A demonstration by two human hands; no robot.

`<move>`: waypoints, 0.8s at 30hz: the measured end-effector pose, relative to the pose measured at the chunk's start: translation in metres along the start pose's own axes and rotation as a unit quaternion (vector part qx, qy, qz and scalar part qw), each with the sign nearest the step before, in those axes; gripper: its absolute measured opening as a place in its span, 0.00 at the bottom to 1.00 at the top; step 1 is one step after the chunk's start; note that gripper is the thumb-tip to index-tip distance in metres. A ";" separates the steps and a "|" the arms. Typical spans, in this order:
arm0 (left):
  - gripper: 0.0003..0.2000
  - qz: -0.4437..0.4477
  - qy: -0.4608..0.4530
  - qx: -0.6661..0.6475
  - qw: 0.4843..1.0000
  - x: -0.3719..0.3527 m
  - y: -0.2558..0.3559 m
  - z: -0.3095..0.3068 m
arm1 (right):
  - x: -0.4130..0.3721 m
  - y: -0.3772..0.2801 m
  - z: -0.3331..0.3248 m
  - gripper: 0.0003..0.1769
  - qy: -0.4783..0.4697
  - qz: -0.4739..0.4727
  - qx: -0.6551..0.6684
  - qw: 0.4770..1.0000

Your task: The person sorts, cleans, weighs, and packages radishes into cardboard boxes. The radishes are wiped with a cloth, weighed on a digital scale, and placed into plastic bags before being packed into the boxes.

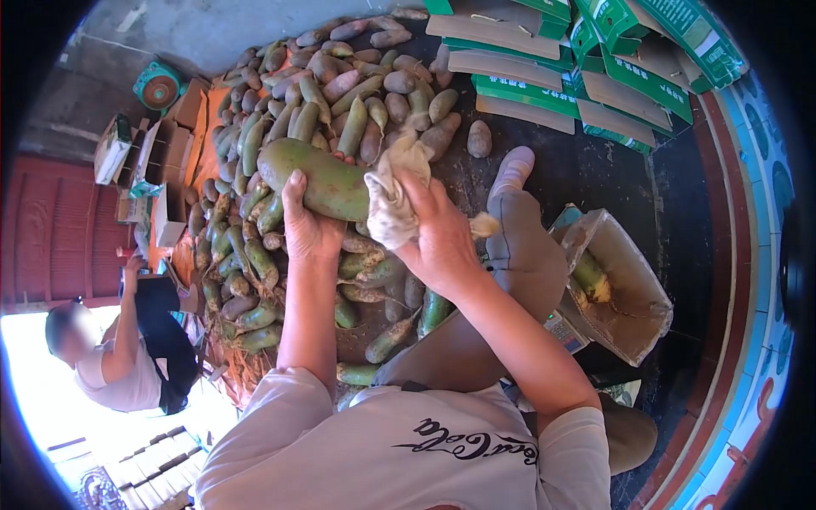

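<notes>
A large green radish [319, 180] is held up in front of my body, lying nearly sideways. My left hand [310, 223] grips it from below, the thumb on its near side. My right hand [438, 229] is closed on a dirty whitish cloth [393, 200], which wraps the radish's right end and hides it. Beneath both hands spreads a big pile of green and purplish radishes [263, 246], some with soil and thin roots on them.
Flattened green cartons [527, 85] are stacked at the upper right. An open box [625, 289] with a radish inside stands right of my legs, beside a scale [565, 331]. Another person [119, 365] is at the left, near open cartons [166, 170]. One radish [479, 138] lies apart.
</notes>
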State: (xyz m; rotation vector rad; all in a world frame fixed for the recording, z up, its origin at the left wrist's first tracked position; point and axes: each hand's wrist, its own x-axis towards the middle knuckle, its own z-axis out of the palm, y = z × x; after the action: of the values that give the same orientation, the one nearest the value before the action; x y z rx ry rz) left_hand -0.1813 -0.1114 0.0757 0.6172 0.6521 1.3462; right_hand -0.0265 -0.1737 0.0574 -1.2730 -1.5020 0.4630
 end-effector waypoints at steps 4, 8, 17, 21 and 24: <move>0.32 -0.008 -0.048 -0.052 0.997 0.003 0.000 0.001 | 0.011 0.007 0.004 0.23 0.003 0.234 0.221 0.947; 0.32 -0.006 -0.099 -0.067 0.993 0.012 0.006 0.007 | 0.018 0.046 0.005 0.17 0.038 0.328 0.504 0.798; 0.39 -0.015 -0.270 0.083 0.959 0.014 0.011 0.018 | 0.036 0.015 0.000 0.15 -0.020 0.304 0.519 0.799; 0.39 -0.010 -0.225 0.348 0.910 0.015 0.012 0.022 | 0.039 -0.018 -0.021 0.20 0.094 -0.051 0.138 0.985; 0.39 -0.011 -0.216 0.411 0.886 0.000 0.000 0.030 | 0.046 -0.046 -0.027 0.20 0.038 -0.013 0.125 0.991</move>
State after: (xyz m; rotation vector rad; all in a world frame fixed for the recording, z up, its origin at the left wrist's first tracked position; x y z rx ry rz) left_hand -0.1597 -0.1122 0.0960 1.5382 0.8455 0.8127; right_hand -0.0183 -0.1587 0.1253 -1.0609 -1.3490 0.5602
